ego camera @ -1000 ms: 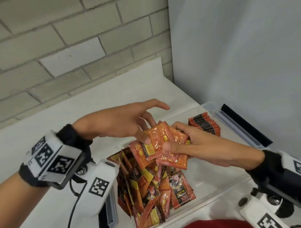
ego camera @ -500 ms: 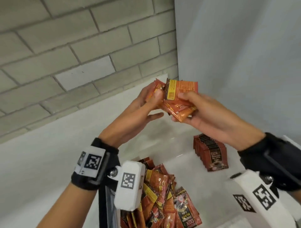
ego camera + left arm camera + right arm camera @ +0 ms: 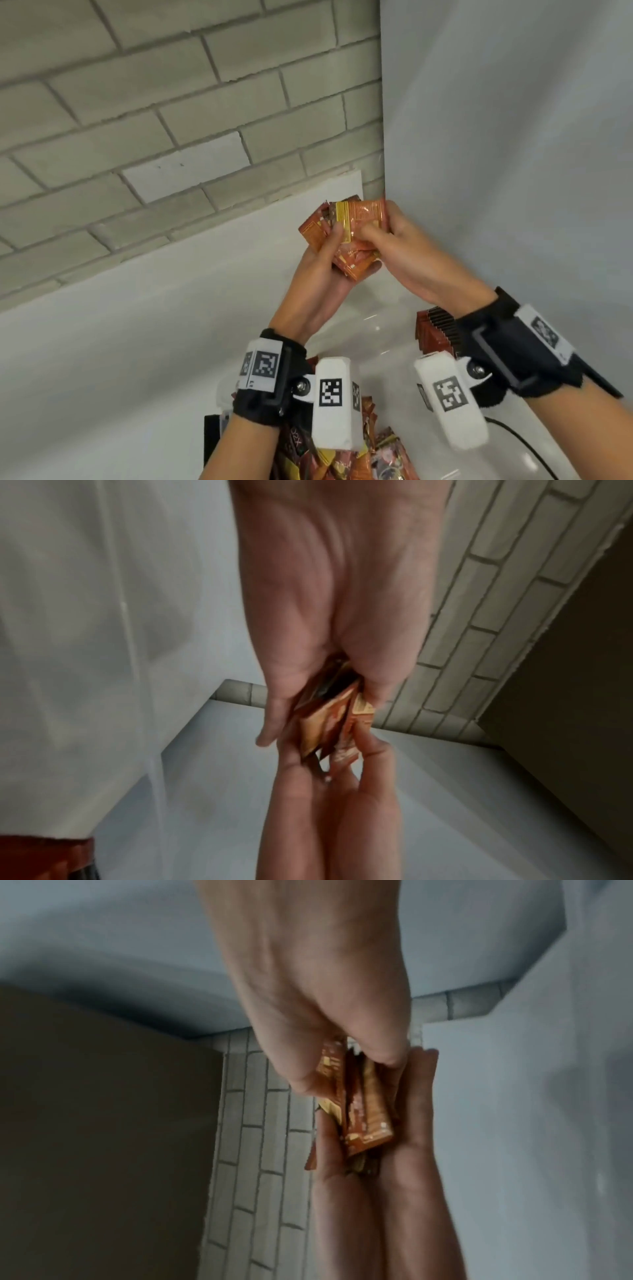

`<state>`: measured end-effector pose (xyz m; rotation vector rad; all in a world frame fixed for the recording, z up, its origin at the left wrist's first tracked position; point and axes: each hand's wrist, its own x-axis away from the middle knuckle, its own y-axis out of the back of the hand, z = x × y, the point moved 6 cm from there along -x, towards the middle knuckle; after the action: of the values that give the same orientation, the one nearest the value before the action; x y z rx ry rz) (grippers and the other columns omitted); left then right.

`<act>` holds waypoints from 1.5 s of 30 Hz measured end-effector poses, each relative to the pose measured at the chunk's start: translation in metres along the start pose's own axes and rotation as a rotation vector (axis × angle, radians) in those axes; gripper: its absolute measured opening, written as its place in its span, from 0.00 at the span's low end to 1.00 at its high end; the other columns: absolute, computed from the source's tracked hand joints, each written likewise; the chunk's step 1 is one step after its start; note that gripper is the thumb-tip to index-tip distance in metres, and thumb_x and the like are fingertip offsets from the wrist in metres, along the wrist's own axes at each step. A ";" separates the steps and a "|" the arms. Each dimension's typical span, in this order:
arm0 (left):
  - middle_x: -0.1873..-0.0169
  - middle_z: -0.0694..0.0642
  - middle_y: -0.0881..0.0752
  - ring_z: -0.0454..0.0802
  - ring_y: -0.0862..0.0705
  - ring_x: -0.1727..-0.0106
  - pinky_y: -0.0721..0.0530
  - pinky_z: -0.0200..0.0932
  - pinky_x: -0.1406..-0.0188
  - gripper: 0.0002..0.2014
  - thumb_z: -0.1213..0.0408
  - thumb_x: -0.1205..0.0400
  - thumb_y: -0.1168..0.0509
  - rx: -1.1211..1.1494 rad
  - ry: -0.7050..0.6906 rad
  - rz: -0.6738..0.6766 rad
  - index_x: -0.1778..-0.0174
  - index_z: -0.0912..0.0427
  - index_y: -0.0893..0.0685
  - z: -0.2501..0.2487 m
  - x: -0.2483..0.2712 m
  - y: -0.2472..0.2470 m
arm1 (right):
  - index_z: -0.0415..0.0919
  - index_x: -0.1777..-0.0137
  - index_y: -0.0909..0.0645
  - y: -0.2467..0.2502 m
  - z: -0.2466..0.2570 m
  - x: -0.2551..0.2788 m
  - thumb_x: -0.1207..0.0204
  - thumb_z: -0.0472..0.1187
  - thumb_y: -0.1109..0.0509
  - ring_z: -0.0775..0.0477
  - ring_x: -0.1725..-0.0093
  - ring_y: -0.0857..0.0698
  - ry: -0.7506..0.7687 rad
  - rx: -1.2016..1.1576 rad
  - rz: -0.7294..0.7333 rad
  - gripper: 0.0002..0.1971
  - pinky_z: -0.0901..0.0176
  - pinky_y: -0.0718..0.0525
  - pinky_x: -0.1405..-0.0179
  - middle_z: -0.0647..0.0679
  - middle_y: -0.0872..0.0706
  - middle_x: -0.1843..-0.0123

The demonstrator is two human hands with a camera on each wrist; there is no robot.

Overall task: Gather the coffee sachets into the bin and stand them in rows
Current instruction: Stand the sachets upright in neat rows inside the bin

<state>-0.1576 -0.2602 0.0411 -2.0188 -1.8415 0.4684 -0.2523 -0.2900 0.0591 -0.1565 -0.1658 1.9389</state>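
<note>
Both hands hold one bunch of orange coffee sachets (image 3: 356,236) up in the air above the clear bin (image 3: 387,346). My left hand (image 3: 325,260) cups the bunch from below with its thumb on the front. From the right, my right hand (image 3: 394,240) pinches the top sachets. The wrist views show the same bunch of sachets (image 3: 329,723) (image 3: 359,1110) clamped between the two hands. A neat row of standing sachets (image 3: 436,330) is in the bin at the right. A loose heap of sachets (image 3: 346,455) lies at the bin's near end.
A grey brick wall (image 3: 171,120) rises behind the white table (image 3: 120,325). A pale panel (image 3: 513,154) closes the right side. A black cable (image 3: 527,448) runs at the lower right.
The hands lifted the bunch out of the bin and up toward the wall corner. Both hands now close round it more tightly.
</note>
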 end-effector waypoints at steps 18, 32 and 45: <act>0.42 0.62 0.12 0.61 0.12 0.42 0.13 0.62 0.45 0.13 0.73 0.15 0.41 0.014 -0.024 -0.097 0.37 0.61 0.19 0.008 -0.005 0.023 | 0.52 0.39 0.23 0.035 -0.001 -0.009 0.25 0.32 0.27 0.57 0.46 0.21 0.148 0.480 -0.089 0.19 0.71 0.20 0.58 0.48 0.26 0.39; 0.46 0.61 0.10 0.59 0.11 0.44 0.12 0.48 0.51 0.17 0.78 0.24 0.33 -0.105 -0.089 -0.094 0.39 0.64 0.17 0.000 -0.003 0.031 | 0.44 0.40 0.31 0.044 -0.011 -0.012 0.24 0.30 0.28 0.51 0.51 0.17 -0.001 0.170 -0.102 0.18 0.59 0.14 0.56 0.43 0.20 0.46; 0.48 0.63 0.11 0.55 0.11 0.51 0.11 0.41 0.59 0.19 0.66 0.24 0.30 -0.129 -0.098 -0.161 0.37 0.67 0.17 -0.003 -0.004 0.042 | 0.51 0.31 0.31 0.024 0.000 -0.006 0.23 0.34 0.28 0.59 0.41 0.35 0.345 0.889 0.103 0.24 0.90 0.37 0.51 0.54 0.28 0.43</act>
<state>-0.1197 -0.2674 0.0238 -1.9386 -2.1232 0.4191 -0.2720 -0.3040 0.0545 0.0982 0.9345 1.8813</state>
